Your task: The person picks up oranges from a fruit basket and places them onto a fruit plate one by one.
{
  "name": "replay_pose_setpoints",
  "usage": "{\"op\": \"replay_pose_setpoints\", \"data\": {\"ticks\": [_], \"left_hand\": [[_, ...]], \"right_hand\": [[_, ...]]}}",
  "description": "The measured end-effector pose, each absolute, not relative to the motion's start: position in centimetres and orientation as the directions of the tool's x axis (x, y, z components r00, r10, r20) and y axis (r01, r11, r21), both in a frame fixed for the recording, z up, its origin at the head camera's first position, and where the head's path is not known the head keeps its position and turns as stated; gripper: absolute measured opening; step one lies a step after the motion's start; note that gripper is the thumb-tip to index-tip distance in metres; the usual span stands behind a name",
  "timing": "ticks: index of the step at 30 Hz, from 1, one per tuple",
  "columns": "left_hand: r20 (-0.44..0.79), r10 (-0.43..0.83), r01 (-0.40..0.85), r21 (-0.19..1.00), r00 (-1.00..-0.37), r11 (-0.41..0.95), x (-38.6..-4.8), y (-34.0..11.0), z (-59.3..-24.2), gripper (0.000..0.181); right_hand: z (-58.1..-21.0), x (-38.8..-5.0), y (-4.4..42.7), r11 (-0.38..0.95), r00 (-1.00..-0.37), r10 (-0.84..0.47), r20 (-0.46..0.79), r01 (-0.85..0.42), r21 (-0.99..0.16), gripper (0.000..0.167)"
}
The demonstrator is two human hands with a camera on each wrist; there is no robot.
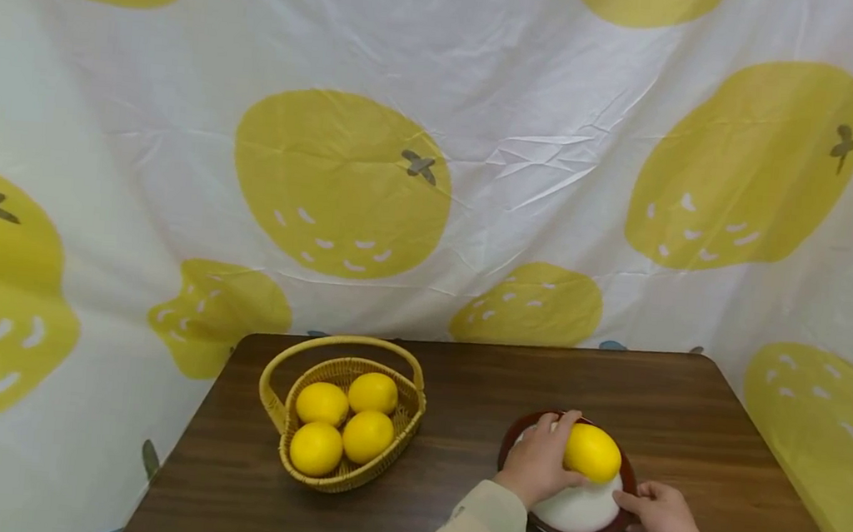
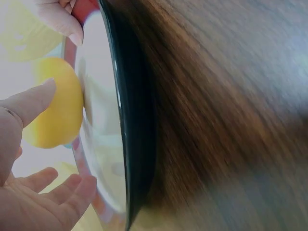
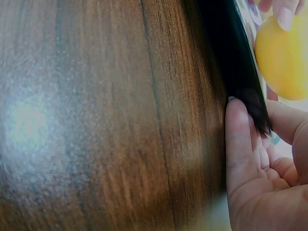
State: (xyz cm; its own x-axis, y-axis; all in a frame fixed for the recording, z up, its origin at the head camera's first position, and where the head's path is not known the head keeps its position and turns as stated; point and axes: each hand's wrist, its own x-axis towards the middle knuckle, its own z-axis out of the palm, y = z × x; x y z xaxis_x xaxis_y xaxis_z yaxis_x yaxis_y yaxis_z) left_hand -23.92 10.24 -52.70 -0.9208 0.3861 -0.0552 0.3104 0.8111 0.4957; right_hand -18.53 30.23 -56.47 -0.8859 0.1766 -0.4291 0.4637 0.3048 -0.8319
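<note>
A dark-rimmed plate [image 1: 578, 512] with a white inside sits at the table's right, and a yellow lemon [image 1: 594, 453] is over its white surface. My left hand [image 1: 540, 463] is beside the lemon, over the plate's left part. In the left wrist view its thumb [image 2: 36, 102] lies across the lemon [image 2: 67, 115], while the other fingers spread loosely apart from it. At the plate's right edge, my right hand [image 1: 666, 519] pinches the rim. The right wrist view shows fingers [image 3: 238, 130] under the plate's dark underside [image 3: 231, 53] and the thumb over the rim.
A wicker basket [image 1: 337, 483] with an arched handle stands on the left of the brown wooden table [image 1: 458, 435]. Several lemons [image 1: 373, 394] lie inside it. Behind the table hangs a white curtain [image 1: 546, 83] printed with large yellow fruit.
</note>
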Motion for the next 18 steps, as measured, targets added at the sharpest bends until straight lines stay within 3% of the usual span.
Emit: {"op": "replay_pose_setpoints", "data": {"ticks": [7, 14, 18], "left_hand": [[-0.049, 0.357, 0.288, 0.491, -0.933, 0.822, -23.9, 9.3, -52.4, 0.09], [-0.053, 0.317, 0.235, 0.558, -0.947, 0.796, -24.0, 8.1, -52.4, 0.09], [-0.044, 0.305, 0.228, 0.564, -0.951, 0.793, -24.1, 7.3, -52.3, 0.089]], "right_hand": [[-56.5, -18.5, 30.3, 0.306, -0.883, 0.18, -0.434, 0.469, -0.829, 0.04], [-56.3, -18.5, 30.1, 0.305, -0.879, 0.176, -0.442, 0.476, -0.825, 0.033], [-56.2, -18.5, 30.0, 0.312, -0.883, 0.168, -0.438, 0.469, -0.826, 0.04]]}}
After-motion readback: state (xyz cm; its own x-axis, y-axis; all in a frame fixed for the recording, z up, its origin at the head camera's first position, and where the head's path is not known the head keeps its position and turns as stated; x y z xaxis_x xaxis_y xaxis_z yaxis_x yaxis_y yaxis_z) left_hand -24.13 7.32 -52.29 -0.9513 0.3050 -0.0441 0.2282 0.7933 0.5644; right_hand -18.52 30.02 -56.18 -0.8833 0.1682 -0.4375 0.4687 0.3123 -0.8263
